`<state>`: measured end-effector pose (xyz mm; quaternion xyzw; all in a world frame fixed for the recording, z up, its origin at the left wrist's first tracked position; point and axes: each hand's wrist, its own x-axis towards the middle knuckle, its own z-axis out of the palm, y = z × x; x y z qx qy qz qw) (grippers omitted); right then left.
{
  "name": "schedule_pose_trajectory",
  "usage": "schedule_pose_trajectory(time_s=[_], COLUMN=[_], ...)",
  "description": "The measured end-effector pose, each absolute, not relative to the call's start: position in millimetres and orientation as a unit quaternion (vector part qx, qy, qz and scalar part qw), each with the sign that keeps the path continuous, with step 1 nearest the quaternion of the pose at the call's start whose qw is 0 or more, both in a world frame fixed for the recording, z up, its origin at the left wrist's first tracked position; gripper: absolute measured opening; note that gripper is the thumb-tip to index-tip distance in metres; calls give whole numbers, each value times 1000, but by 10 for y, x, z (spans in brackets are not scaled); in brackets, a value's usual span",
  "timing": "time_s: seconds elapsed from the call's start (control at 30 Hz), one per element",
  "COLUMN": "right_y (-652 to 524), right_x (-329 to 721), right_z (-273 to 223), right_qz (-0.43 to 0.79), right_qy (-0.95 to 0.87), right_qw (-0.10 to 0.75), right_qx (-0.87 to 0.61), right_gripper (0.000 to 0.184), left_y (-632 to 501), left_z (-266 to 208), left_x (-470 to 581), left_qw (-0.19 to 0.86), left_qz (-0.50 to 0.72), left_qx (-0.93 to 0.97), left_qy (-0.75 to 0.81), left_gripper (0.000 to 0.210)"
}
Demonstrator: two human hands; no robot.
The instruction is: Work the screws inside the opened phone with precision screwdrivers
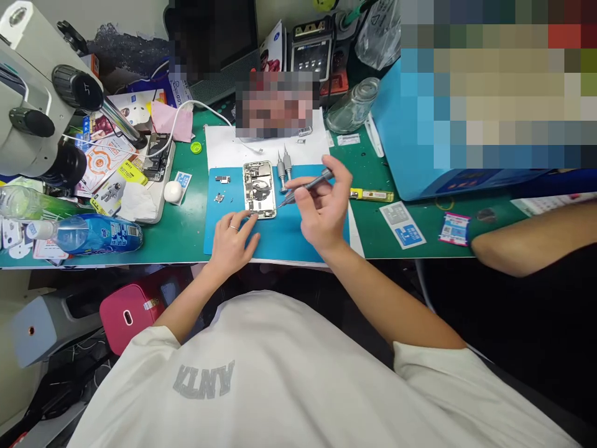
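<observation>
An opened phone [260,190] with its inner parts bare lies on a blue mat [298,239]. My left hand [233,242] rests at the phone's lower left corner, fingers spread, fingertips touching or very near its edge. A slim grey screwdriver [311,185] is gripped in my right hand [323,208], its tip pointing left beside the phone's lower right edge. Two more screwdrivers [284,168] lie just right of the phone's top. Small metal phone parts [222,180] sit on the mat to the left.
A microscope [41,93] stands at the left, over cards and papers. Bottles [97,234] lie along the front left. A glass jar [353,106] and a blue box-like object [396,137] are at the right. Another person's arm [536,236] leans on the table's right side.
</observation>
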<state>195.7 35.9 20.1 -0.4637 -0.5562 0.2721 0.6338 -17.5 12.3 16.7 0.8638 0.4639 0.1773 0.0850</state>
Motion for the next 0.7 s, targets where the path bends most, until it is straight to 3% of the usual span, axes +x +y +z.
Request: schedule_pose_trajectory(time_s=[0.23,0.7], right_y=[659,634], right_x=[1893,1881], right_z=[-114,-264], right_qz=[223,254], right_qy=[-671,-650], right_qw=[575,562], right_qx=[-410,-444], right_gripper=[52,51], left_y=[72,104], left_z=[123,122], left_x=[-133,-121], left_qw=[62,87], left_qz=[137,135], left_qx=[871,864], left_qy=[468,477], left_gripper=[50,52])
